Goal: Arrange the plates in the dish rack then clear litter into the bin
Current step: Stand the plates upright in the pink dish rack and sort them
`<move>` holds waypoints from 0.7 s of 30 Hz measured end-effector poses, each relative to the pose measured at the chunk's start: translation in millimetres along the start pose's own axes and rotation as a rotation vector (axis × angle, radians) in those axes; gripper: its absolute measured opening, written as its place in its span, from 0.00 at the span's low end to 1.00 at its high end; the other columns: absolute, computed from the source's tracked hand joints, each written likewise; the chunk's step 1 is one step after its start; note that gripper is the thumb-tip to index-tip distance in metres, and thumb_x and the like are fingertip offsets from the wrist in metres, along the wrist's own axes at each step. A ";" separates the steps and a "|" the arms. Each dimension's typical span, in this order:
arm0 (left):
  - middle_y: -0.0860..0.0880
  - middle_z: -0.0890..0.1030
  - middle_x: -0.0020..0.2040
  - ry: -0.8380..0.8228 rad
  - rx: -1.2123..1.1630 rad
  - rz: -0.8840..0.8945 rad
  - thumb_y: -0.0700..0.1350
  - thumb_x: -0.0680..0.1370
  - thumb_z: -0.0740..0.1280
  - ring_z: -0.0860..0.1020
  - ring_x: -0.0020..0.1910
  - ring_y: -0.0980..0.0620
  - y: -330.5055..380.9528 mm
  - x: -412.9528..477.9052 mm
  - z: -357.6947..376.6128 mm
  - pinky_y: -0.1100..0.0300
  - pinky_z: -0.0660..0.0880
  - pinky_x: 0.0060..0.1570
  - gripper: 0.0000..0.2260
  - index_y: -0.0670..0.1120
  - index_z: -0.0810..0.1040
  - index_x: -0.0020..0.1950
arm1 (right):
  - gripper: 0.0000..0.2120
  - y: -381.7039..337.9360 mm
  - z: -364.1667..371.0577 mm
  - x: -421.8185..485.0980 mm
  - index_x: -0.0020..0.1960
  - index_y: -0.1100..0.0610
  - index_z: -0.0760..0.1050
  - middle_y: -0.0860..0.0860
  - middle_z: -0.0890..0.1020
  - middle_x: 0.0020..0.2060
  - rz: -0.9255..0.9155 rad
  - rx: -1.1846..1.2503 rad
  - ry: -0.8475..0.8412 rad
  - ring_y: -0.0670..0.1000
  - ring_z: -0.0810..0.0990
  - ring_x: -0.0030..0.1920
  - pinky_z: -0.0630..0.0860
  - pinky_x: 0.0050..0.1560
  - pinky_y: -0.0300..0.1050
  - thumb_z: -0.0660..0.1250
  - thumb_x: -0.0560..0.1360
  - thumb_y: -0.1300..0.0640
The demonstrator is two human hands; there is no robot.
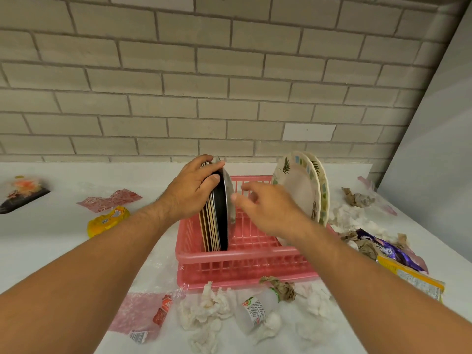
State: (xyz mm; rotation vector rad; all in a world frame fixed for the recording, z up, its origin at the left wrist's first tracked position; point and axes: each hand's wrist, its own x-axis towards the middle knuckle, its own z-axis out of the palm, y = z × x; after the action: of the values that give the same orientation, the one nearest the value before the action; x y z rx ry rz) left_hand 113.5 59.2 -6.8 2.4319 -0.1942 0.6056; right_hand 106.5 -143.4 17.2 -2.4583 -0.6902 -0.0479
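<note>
Head view: left hand grips plate stack in rack; right hand loosely spread. Next, likely: slot plates apart.

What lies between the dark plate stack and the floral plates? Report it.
Head view: only the right hand and bare slots of the pink rack lie between the dark plate stack and the floral plates.

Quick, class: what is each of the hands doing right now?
Left hand: grips the stack of plates in the dish rack.
Right hand: open, holding nothing.
</note>
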 end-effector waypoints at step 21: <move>0.51 0.67 0.72 0.039 0.024 0.022 0.50 0.82 0.57 0.63 0.71 0.54 0.9 -2.5 -1.0 0.59 0.60 0.68 0.20 0.48 0.63 0.73 | 0.08 -36.3 -68.2 23.2 0.58 0.60 0.69 0.53 0.72 0.37 0.190 -0.382 0.259 0.53 0.73 0.35 0.70 0.32 0.44 0.60 0.79 0.60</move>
State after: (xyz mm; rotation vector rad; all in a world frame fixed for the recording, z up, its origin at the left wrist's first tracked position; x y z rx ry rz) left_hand 110.7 59.0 -6.7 2.4418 -0.1994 0.6681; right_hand 116.9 -144.3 97.2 -2.7988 -0.3570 -0.4531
